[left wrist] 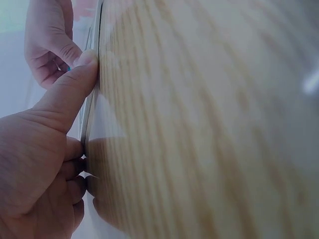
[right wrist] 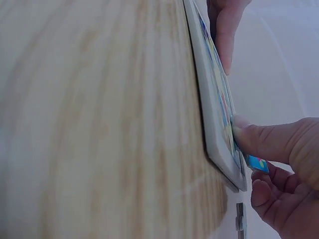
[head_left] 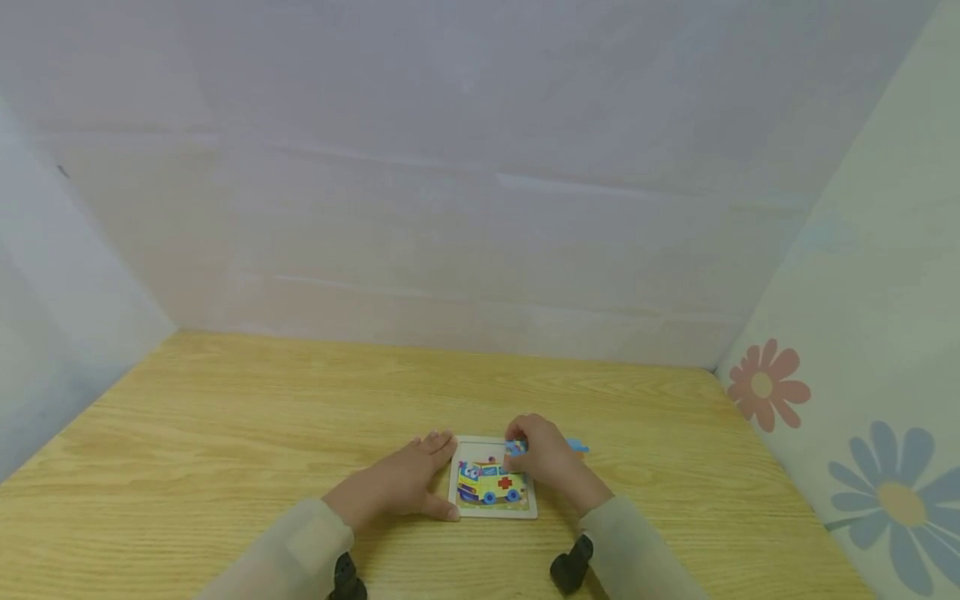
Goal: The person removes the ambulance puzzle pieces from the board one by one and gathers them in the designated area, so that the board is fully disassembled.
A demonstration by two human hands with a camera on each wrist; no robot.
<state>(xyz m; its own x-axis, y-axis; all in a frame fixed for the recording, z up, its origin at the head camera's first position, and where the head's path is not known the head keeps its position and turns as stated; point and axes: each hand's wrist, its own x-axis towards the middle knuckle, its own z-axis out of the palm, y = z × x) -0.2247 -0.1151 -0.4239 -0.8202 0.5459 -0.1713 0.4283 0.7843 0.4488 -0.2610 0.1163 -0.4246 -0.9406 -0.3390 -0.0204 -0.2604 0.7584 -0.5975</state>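
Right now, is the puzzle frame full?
No, only partly filled: the head view shows bare pale backing inside the puzzle frame, near its top, and the right hand pinches a piece.

Both my arms (head_left: pixel 288 550) reach forward in pale sleeves (head_left: pixel 637 554), slanting in toward each other, the bare wrists (head_left: pixel 351 505) showing past them. My left hand (head_left: pixel 411 482) lies low and palm down, its fingers stretched forward and its thumb (left wrist: pixel 72 89) spread well apart from them. My right hand (head_left: pixel 551 458) is turned inward, fingers bent, meeting its straighter thumb (right wrist: pixel 269 142) in a pinch
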